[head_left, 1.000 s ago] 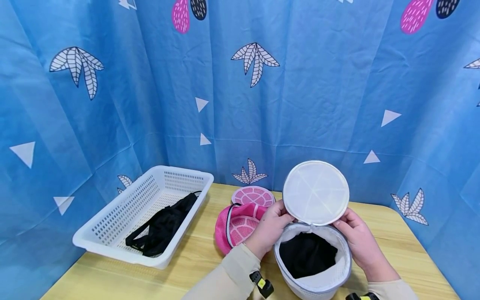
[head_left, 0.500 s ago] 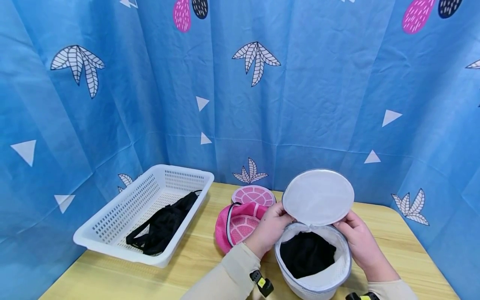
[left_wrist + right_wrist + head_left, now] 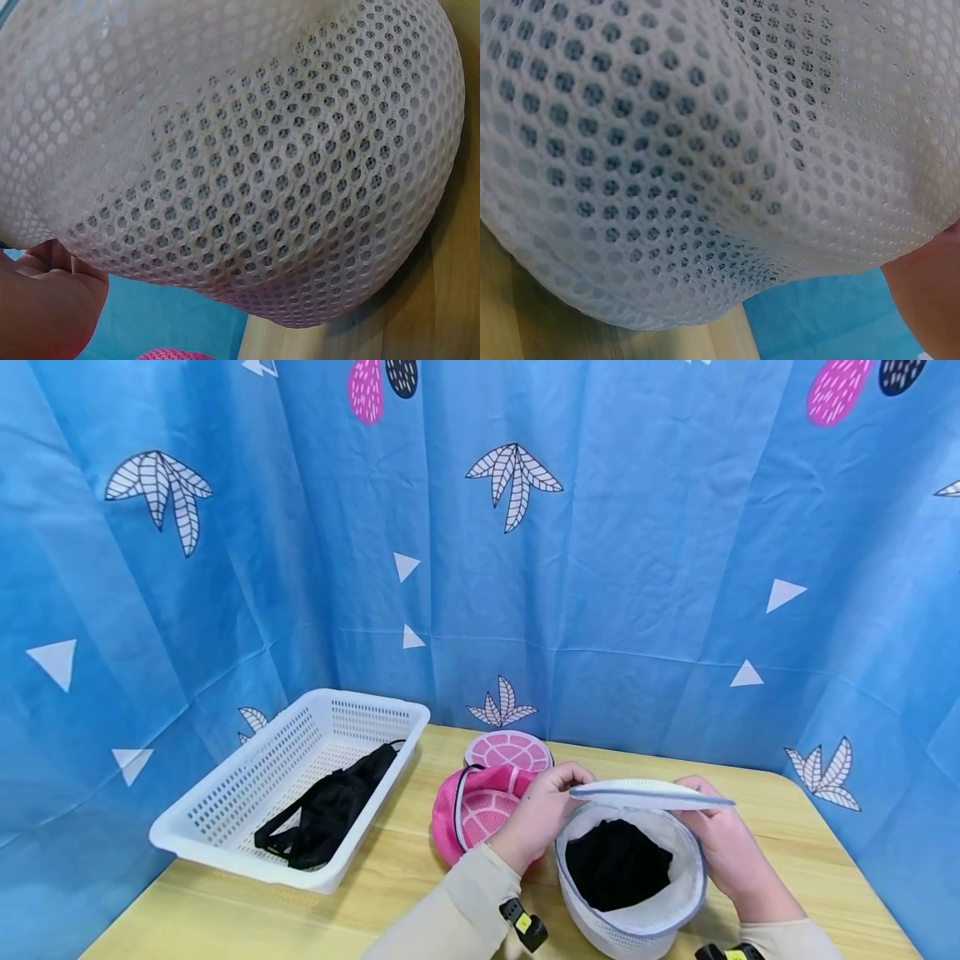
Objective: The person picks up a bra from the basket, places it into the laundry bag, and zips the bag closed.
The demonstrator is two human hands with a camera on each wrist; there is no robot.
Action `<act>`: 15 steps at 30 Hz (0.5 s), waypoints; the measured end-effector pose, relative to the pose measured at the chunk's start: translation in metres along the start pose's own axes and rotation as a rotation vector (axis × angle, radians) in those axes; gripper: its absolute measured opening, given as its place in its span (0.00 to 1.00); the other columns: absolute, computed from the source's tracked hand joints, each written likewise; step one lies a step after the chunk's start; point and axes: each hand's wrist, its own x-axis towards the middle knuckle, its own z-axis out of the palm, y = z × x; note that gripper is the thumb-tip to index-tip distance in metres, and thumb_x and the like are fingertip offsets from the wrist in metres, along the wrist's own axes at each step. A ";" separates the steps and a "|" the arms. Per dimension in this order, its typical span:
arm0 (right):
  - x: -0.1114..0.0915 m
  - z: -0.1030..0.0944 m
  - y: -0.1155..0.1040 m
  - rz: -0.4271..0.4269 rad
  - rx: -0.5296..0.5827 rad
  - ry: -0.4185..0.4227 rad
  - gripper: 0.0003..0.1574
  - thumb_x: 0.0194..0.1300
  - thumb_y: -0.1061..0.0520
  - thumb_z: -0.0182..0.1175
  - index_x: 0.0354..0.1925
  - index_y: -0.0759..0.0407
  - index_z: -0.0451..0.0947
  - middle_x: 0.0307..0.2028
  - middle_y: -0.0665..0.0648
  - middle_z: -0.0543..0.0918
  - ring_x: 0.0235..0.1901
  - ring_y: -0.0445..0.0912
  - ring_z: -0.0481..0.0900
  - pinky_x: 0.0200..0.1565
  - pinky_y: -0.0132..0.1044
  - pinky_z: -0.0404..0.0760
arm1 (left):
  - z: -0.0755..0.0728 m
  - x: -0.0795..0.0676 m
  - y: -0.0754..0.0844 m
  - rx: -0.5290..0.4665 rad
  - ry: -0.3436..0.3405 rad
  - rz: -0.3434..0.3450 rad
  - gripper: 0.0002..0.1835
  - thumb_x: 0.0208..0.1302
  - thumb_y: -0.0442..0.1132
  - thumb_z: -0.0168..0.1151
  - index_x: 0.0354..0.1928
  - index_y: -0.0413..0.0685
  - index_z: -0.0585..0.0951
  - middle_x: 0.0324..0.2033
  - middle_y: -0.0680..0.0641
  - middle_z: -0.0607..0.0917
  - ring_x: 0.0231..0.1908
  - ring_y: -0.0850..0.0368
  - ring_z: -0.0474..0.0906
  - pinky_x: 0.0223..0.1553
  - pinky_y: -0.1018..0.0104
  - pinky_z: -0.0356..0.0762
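A round white mesh laundry bag [image 3: 626,935] stands on the table at the lower right of the head view, its lid [image 3: 645,792] tilted nearly edge-on over the back of the opening. Inside lies a bunched black garment [image 3: 618,864]. My left hand [image 3: 547,810] grips the bag's back left rim by the lid. On the opposite side my right hand [image 3: 723,852] holds the back right rim, its fingers partly behind the lid. Both wrist views are mostly filled by the bag's mesh wall [image 3: 277,165], with part of the left hand [image 3: 49,300] and right hand [image 3: 930,289] showing.
A pink mesh laundry bag [image 3: 446,814] with its round lid [image 3: 508,750] folded back sits just left of my left hand. Farther left, a white perforated basket [image 3: 217,802] holds a black strappy garment [image 3: 330,814]. A blue curtain [image 3: 637,568] hangs behind the wooden table [image 3: 810,827].
The white bag's lid has swung from upright, facing me, down toward the opening until nearly level. Both hands keep their places at the rim; the basket and pink bag stay put.
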 end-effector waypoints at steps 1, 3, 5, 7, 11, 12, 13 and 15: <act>0.000 0.000 0.000 -0.034 0.042 -0.021 0.12 0.72 0.68 0.40 0.45 0.59 0.69 0.44 0.53 0.75 0.43 0.41 0.74 0.40 0.33 0.76 | 0.000 0.000 0.000 -0.002 0.006 -0.005 0.04 0.64 0.35 0.57 0.34 0.49 0.81 0.38 0.51 0.81 0.43 0.56 0.74 0.44 0.62 0.74; 0.000 0.001 -0.001 -0.113 0.154 -0.094 0.18 0.69 0.74 0.39 0.45 0.56 0.69 0.46 0.54 0.74 0.45 0.42 0.73 0.42 0.33 0.77 | 0.000 0.001 -0.001 -0.013 0.002 -0.023 0.06 0.65 0.33 0.55 0.33 0.49 0.81 0.39 0.51 0.81 0.44 0.57 0.74 0.45 0.63 0.75; 0.000 0.002 -0.003 -0.184 0.267 -0.183 0.19 0.67 0.76 0.41 0.48 0.59 0.68 0.49 0.56 0.72 0.48 0.44 0.72 0.45 0.34 0.76 | 0.000 0.001 -0.001 -0.023 -0.008 -0.041 0.07 0.65 0.33 0.55 0.32 0.49 0.81 0.40 0.51 0.81 0.45 0.57 0.75 0.45 0.63 0.74; 0.000 0.003 -0.006 -0.213 0.356 -0.248 0.16 0.66 0.75 0.45 0.49 0.63 0.66 0.50 0.59 0.72 0.50 0.46 0.72 0.47 0.35 0.76 | 0.000 0.001 -0.001 -0.024 -0.014 -0.055 0.08 0.66 0.32 0.54 0.32 0.48 0.81 0.40 0.51 0.81 0.45 0.57 0.75 0.46 0.63 0.74; 0.000 0.003 -0.011 -0.132 0.364 -0.209 0.09 0.70 0.70 0.43 0.45 0.63 0.67 0.48 0.58 0.73 0.48 0.45 0.74 0.46 0.36 0.77 | 0.001 0.000 0.000 -0.014 -0.006 -0.078 0.08 0.66 0.32 0.54 0.31 0.47 0.81 0.40 0.51 0.82 0.45 0.57 0.75 0.48 0.63 0.73; 0.000 0.002 -0.009 -0.103 0.342 -0.180 0.10 0.71 0.70 0.41 0.43 0.62 0.67 0.47 0.58 0.73 0.48 0.45 0.74 0.45 0.35 0.77 | 0.001 0.000 0.000 -0.011 0.001 -0.085 0.08 0.66 0.32 0.54 0.31 0.47 0.81 0.40 0.52 0.82 0.45 0.57 0.75 0.49 0.63 0.72; 0.000 0.000 -0.006 -0.078 0.305 -0.149 0.12 0.71 0.71 0.38 0.42 0.60 0.68 0.46 0.57 0.73 0.47 0.44 0.74 0.45 0.34 0.77 | 0.001 0.000 0.000 -0.009 0.006 -0.091 0.09 0.66 0.32 0.54 0.30 0.48 0.81 0.40 0.52 0.82 0.45 0.57 0.75 0.49 0.63 0.72; 0.000 -0.002 0.002 -0.050 0.254 -0.110 0.15 0.71 0.72 0.36 0.39 0.59 0.67 0.45 0.57 0.72 0.47 0.44 0.73 0.45 0.33 0.76 | 0.002 0.000 -0.001 -0.005 0.018 -0.101 0.09 0.66 0.32 0.54 0.30 0.48 0.81 0.40 0.52 0.82 0.45 0.57 0.75 0.48 0.62 0.72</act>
